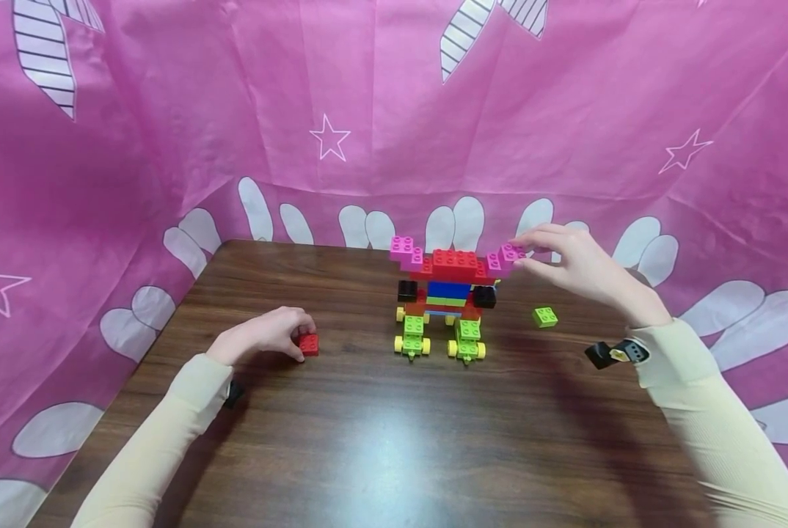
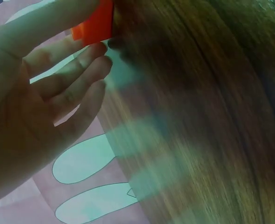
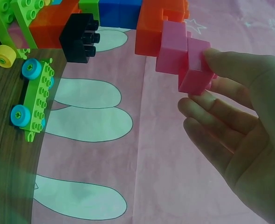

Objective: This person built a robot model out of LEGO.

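Note:
Near the table's left part, my left hand (image 1: 275,330) pinches a red toy brick (image 1: 309,345) between thumb and fingers. The left wrist view shows part of that red brick at the top edge. My right hand (image 1: 568,264) pinches a pink brick (image 3: 196,66) at the right end of a built brick model (image 1: 450,292). A matching pink stepped pair of bricks (image 1: 405,253) forms the model's left end. Red, blue, green and black bricks make up its body, standing on lime wheeled bases (image 1: 467,350) with yellow wheels.
A loose lime brick (image 1: 545,317) lies right of the model. In the right wrist view, a lime wheeled base (image 3: 36,99) with blue wheels stands near the table's edge. Pink patterned cloth (image 1: 394,95) hangs behind and beside the brown wooden table (image 1: 341,440).

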### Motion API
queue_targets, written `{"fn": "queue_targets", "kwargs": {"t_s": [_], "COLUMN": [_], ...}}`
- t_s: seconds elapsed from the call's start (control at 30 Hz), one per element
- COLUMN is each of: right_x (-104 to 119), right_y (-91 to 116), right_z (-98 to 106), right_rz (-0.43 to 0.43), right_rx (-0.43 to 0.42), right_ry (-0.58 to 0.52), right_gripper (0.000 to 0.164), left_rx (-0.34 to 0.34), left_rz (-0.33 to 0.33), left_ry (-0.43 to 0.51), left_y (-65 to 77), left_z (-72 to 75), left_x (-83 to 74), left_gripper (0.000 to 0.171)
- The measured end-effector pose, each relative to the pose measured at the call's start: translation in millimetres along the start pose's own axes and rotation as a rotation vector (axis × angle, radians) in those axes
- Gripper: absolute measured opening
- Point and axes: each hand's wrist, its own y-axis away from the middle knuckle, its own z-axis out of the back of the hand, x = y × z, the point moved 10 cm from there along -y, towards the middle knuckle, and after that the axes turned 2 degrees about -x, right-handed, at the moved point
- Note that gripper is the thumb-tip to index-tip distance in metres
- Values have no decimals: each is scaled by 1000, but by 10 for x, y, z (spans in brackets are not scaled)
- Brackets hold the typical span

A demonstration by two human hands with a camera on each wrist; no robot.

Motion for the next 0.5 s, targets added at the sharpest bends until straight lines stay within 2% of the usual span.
{"fn": "queue_targets", "kwargs": {"t_s": [0.3,0.5], "right_x": [-20,-12], "right_y": [8,7], "right_z": [-13,-1], "right_rz": [-19,-20], "right_rx": [17,18], "right_ry": [-1,-3], "right_gripper": [33,34], "left_rx": [-88,-134], "left_rz": [35,79], "left_ry": [16,165], "left_y": [-78,-119], "left_z": [83,143], "left_x": [180,253], "left_gripper": [29,26]}}
